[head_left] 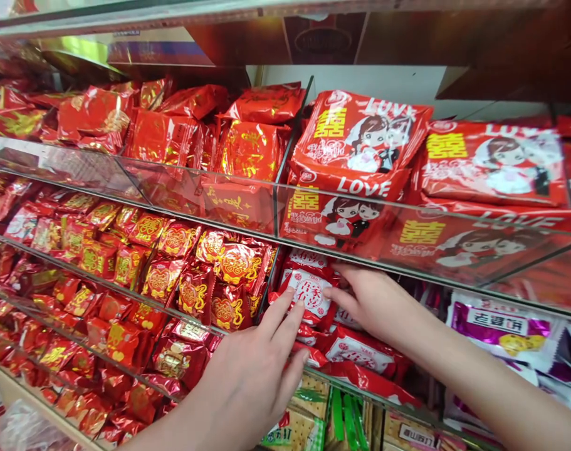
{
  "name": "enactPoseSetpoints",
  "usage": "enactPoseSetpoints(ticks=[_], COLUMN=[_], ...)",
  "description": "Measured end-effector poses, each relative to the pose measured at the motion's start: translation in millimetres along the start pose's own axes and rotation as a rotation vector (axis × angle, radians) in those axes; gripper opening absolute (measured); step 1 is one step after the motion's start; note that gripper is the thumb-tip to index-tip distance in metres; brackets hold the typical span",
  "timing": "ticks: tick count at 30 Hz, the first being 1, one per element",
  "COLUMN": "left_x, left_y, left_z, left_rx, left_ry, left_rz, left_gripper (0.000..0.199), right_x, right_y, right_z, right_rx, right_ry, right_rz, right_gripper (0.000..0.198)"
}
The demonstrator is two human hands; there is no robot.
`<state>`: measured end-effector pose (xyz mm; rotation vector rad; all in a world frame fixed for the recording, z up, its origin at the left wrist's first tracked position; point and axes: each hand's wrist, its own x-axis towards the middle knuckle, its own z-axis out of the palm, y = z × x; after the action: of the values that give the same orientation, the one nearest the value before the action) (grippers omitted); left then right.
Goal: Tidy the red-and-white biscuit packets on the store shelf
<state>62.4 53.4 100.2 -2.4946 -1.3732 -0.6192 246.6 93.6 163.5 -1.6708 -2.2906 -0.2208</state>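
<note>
1. Nearest the camera right now, the left hand [257, 369], angled in from near left: loosely open, two fingers laid on a red packet with a white label [313, 293], thumb held clear. Grasping nothing, probably just steadying.
2. Opposite, the right hand [360, 293]: half curled, thumb at the packet's right edge, other fingers partly hidden. Can't tell whether gripping, but apparently placed to frame it from both sides.
3. Between both hands, that packet: lying label-up on the pile.
4. Just nearer, more white-labelled packets [355, 347], heaped in the same compartment, presumably sorted by kind.
5. Over to the left, gold-printed packets [235, 263], filling a compartment of their own; on the right, purple-and-white packets [506, 332]; near, below, biscuit packs [313, 398].
6. Up on the farther shelf, LOVE packets [360, 138], stacked face-out, likely for easy reading. Fenced by a clear front panel [393, 244], presumably against sliding off.
</note>
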Motion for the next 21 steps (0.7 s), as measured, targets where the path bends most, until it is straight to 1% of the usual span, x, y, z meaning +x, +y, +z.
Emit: enactPoseSetpoints(ticks=[4,7,11,13,16,18,19,21], left_x=[-2,2,10,12,11,7,4,-2], left_y=[1,2,1,-1,-2,-4,-4,-7], left_z=[1,-2,-10,-14,-17,-17,-16,-12], left_rx=[0.021,0.079,0.114,0.085,0.056,0.044,0.035,0.015], left_ry=[-0.025,-0.054,-0.082,-0.078,-0.085,-0.089,-0.088,-0.063], left_rz=[-0.018,-0.056,-0.055,-0.037,-0.032,-0.032,-0.026,-0.003], left_gripper=[0.05,0.051,0.05,0.048,0.043,0.04,0.04,0.046], right_x=[9,9,-5,-18,-44,-63,-72,-89], right_y=[-5,-8,-8,-5,7,19,27,44], right_z=[2,1,3,8,12,12,11,9], right_rx=[0.056,0.095,0.087,0.044,-0.104,-0.16,-0.14,-0.035], right_ry=[-0.018,0.024,0.107,0.208,0.484,0.622,0.648,0.635], right_rz=[-0.022,-0.043,-0.021,-0.065,-0.199,-0.226,-0.213,-0.154], right_gripper=[0.017,0.009,0.014,0.015,0.013,0.016,0.018,0.021])
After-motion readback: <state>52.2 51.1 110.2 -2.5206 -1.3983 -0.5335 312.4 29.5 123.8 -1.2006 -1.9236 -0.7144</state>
